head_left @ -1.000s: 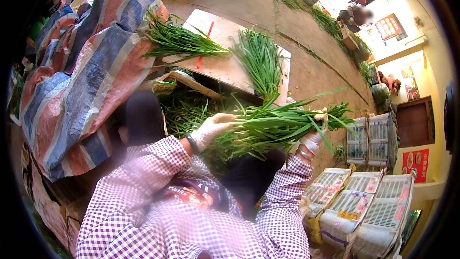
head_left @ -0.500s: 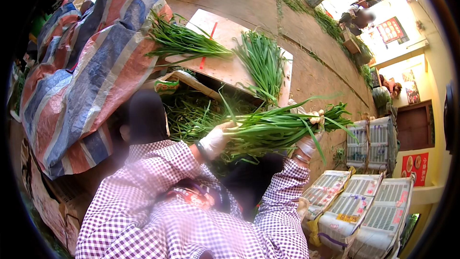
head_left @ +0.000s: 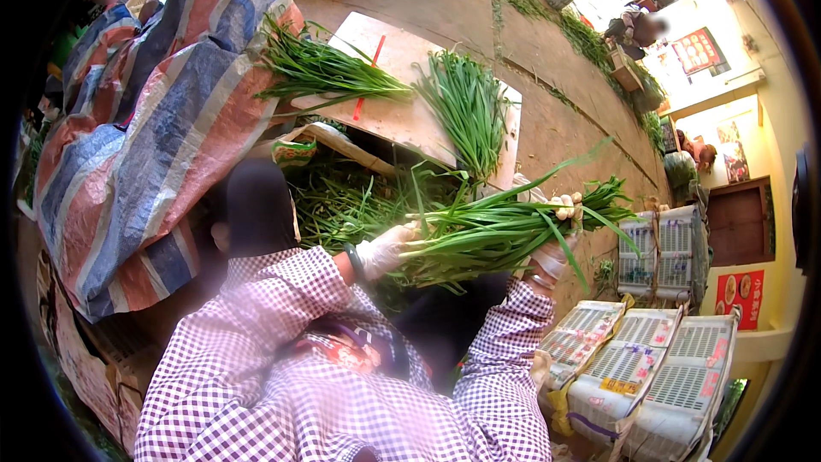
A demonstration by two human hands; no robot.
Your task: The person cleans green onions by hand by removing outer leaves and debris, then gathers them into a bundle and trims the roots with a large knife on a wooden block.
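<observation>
A bunch of garlic chives (head_left: pixel 492 235), long flat green leaves, lies sideways between my gloved hands above my lap. My right hand (head_left: pixel 552 258) is closed around its right part from below. Pale rounded tips show on top there; whether they are fingertips or bulbs I cannot tell. At the left, paler ends of the bunch, my left hand (head_left: pixel 385 252) has its fingers pinched on some stalks. Two more chive piles, one at the left (head_left: pixel 333 68) and one at the right (head_left: pixel 469 115), rest on a pale board (head_left: pixel 398 51) ahead.
Loose greens (head_left: pixel 342 205) fill a space below the board. A striped plastic sheet (head_left: pixel 162 137) covers a heap at left. White slatted crates (head_left: pixel 633 359) stand at lower right. Farther off, a person (head_left: pixel 637 30) sits near greens strewn on the floor (head_left: pixel 564 111).
Both hands keep hold of the bunch, which has barely shifted. My left hand has moved slightly, and one long leaf now sticks up farther at the upper right.
</observation>
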